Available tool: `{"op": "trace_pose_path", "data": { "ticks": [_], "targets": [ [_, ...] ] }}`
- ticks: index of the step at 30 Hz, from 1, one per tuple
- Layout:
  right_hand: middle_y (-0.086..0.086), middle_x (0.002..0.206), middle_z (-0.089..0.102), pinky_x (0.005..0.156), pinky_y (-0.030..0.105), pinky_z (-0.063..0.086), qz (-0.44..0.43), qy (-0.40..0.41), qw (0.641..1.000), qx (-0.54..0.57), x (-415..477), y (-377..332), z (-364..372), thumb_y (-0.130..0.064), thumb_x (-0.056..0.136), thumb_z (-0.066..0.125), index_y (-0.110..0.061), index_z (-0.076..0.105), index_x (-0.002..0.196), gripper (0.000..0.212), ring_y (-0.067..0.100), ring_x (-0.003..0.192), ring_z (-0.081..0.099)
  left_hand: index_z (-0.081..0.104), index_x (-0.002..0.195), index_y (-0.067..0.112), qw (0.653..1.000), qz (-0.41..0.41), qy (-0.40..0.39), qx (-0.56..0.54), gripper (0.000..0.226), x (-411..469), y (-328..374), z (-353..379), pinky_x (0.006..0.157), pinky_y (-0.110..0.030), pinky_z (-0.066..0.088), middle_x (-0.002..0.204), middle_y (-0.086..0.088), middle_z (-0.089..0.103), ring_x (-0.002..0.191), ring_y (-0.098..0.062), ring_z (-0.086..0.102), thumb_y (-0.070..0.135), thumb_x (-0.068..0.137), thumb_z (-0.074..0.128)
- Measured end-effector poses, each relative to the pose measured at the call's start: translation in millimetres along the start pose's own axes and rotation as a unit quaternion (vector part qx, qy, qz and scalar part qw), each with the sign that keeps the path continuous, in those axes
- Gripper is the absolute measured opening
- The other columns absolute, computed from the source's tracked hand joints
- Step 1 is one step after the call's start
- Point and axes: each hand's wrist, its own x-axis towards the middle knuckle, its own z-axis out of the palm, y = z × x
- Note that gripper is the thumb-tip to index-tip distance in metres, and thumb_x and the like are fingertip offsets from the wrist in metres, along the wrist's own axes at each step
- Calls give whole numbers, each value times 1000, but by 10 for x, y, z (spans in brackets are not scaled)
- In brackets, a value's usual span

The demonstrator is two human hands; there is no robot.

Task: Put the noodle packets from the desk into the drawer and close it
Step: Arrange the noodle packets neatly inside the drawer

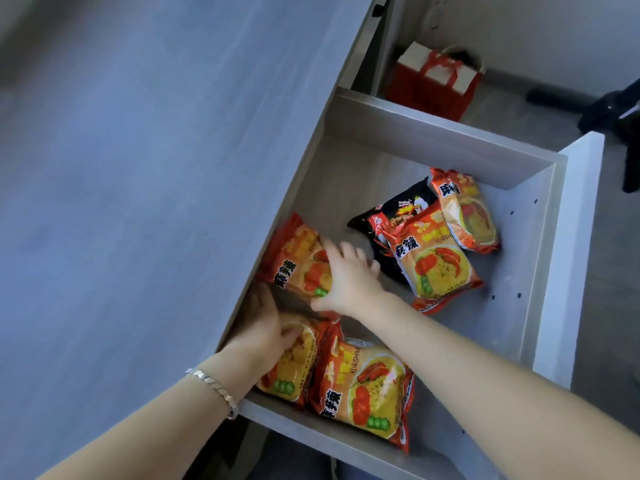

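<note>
The grey drawer (540, 271) stands pulled out from under the desk (138, 168). Several orange noodle packets and one black packet (391, 216) lie inside it. My right hand (349, 282) grips an orange packet (294, 261) at the drawer's left side, close under the desk edge. My left hand (266, 327), with a bracelet on the wrist, holds another orange packet (291, 372) at the drawer's near left corner. Beside it lies a large orange packet (374, 389). Two more orange packets (433, 265) (467, 216) rest toward the far right, overlapping the black one.
The desk top fills the left of the view with no packets in sight on it. A red and white gift bag (436, 81) stands on the floor beyond the drawer. A black stand (620, 116) is at the far right.
</note>
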Motion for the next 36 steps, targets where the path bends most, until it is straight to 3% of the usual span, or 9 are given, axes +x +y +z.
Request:
{"op": "trace_pose_path", "data": {
  "ticks": [3, 11, 16, 19, 22, 24, 26, 30, 36],
  "targets": [
    [12, 149, 24, 110, 54, 22, 0, 15, 999, -44, 146, -116, 197, -41, 66, 77, -21, 18, 147, 103, 32, 138, 20, -14, 149, 3, 1000, -15, 24, 12, 105, 7, -2, 6, 121, -39, 15, 159, -15, -12, 148, -29, 2, 51, 86, 56],
    [7, 158, 20, 117, 36, 18, -87, -55, 988, 116, 106, 121, 275, -41, 90, 52, -29, 22, 147, 65, 25, 145, 18, -13, 150, 27, 998, 58, 14, -38, 96, 47, 9, -8, 119, -33, 14, 156, -1, -29, 147, -21, -17, 35, 88, 60],
    [10, 152, 35, 114, 35, 31, -39, -117, 972, 200, 197, 179, -38, -20, 93, 47, -13, 21, 148, 61, 24, 139, 36, -1, 151, 35, 992, 109, -16, 55, 72, 143, 86, -34, 120, -42, 3, 161, 4, -13, 149, -24, -5, 33, 94, 44],
    [6, 134, 55, 102, 35, 45, -46, 96, 968, 225, 50, 298, -287, -12, 91, 47, -12, 49, 131, 40, 20, 121, 54, 6, 150, 40, 990, 99, -34, 90, 59, 174, 184, -66, 110, -43, 31, 162, -3, -4, 140, -34, 28, 35, 98, 34],
    [13, 116, 59, 88, 36, 47, 15, 371, 912, 175, -143, 537, -393, -13, 84, 59, -6, 60, 111, 28, 29, 106, 57, 11, 149, 40, 987, 92, -42, 126, 53, 169, 274, -98, 96, -40, 47, 161, -8, -1, 124, -36, 47, 37, 100, 31],
    [19, 121, 53, 91, 40, 45, 141, 366, 908, 147, -205, 772, -364, -28, 78, 69, -5, 54, 117, 48, 37, 113, 50, 10, 149, 40, 983, 90, -41, 156, 51, 182, 295, -90, 98, -43, 47, 160, -10, -2, 123, -37, 47, 36, 101, 27],
    [22, 131, 42, 97, 44, 41, 243, 252, 929, 123, -245, 976, -266, -44, 70, 74, -2, 43, 128, 78, 40, 122, 39, 7, 149, 41, 980, 82, -49, 172, 51, 196, 273, -81, 101, -43, 44, 161, -8, -4, 128, -38, 41, 34, 102, 24],
    [25, 136, 39, 101, 48, 35, 235, 228, 943, 61, -275, 1145, -112, -45, 60, 81, -5, 38, 134, 95, 43, 122, 35, 14, 151, 32, 982, 108, -42, 152, 50, 207, 170, -167, 100, -34, 45, 161, 0, -1, 124, -29, 45, 31, 102, 26],
    [19, 130, 46, 99, 48, 39, 244, 220, 930, 165, -381, 1004, -263, -49, 60, 77, -17, 34, 129, 87, 39, 121, 42, 3, 152, 18, 993, 87, -29, 78, 59, 136, 143, -211, 87, -31, 50, 162, -2, -2, 108, -22, 57, 29, 101, 30]
  ]
}}
